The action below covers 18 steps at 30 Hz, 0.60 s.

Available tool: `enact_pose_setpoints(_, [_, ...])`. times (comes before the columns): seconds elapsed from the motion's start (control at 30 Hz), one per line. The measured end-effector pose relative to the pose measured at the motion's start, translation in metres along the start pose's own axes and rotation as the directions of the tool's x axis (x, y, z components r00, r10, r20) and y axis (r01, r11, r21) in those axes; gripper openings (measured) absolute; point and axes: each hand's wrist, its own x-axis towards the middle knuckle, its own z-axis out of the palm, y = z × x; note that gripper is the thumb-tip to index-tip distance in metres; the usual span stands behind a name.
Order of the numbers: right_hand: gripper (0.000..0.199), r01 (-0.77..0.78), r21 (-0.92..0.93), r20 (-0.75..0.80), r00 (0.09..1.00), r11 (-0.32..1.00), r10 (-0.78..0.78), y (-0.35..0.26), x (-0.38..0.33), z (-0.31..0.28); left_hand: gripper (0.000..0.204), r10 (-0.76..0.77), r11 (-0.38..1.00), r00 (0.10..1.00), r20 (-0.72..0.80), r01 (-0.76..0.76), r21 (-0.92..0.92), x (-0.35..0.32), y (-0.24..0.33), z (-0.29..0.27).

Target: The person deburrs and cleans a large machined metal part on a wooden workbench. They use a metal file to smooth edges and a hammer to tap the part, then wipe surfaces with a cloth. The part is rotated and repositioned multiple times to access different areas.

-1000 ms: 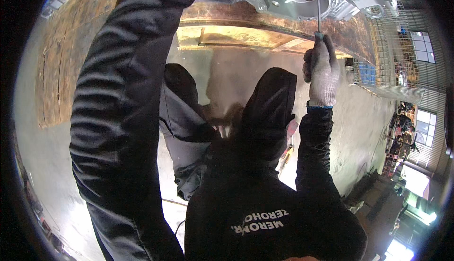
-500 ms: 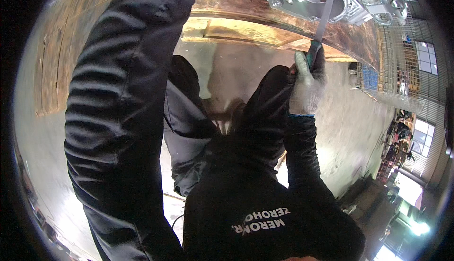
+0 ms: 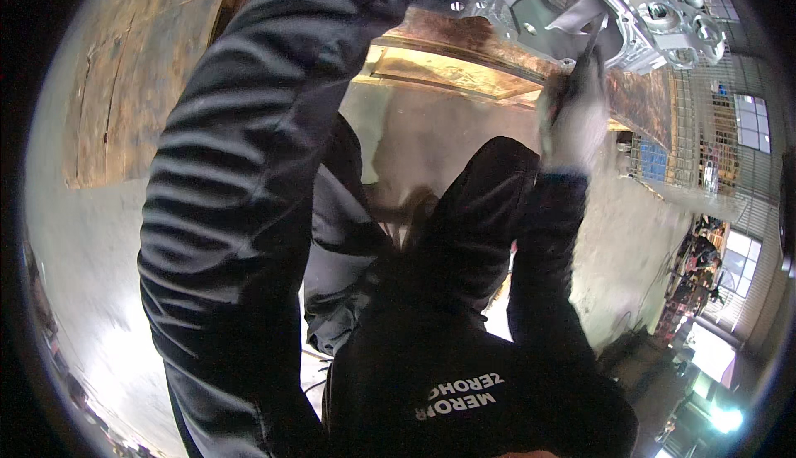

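The fingers of your right hand [image 3: 575, 118], in one pale work glove, are curled closed around a slim tool [image 3: 592, 42]; motion blur softens the grip and hides the handle. The tool's dark blade points up across the recess of a silver metal casting [image 3: 535, 27]; you cannot tell whether it touches the metal. Your left hand lies outside the view, its sleeve [image 3: 249, 168] running past the upper edge, so its fingers' state and hold cannot be told.

The casting sits along the far edge of one wooden table [image 3: 452, 33], with several round bores clustered at its right end; whether those belong to a separate part is unclear. Well to the left is a second wooden surface [image 3: 145, 85].

The only readable-looking writing is white lettering [image 3: 460, 396] on your dark jacket, in two lines, upside down to the camera. To the right stands a wire mesh basket [image 3: 696, 126], with one blue piece [image 3: 651, 157] near its lower left; you cannot tell if that is inside.
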Motion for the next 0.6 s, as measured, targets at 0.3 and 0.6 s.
enact_pose_setpoints(0.3, [0.04, -0.247, 0.591, 0.046, 0.961, 0.768, 0.274, -0.043, -0.019, 0.011, 0.043, 0.014, 0.997, 0.999, -0.048, -0.017, -0.07, -0.006, 0.005, -0.005])
enact_pose_setpoints(0.6, [0.054, -0.322, 0.632, 0.057, 0.926, 0.705, 0.373, -0.046, -0.058, 0.01, 0.045, -0.023, 0.996, 0.966, -0.256, 0.044, 0.075, 0.001, 0.011, 0.012])
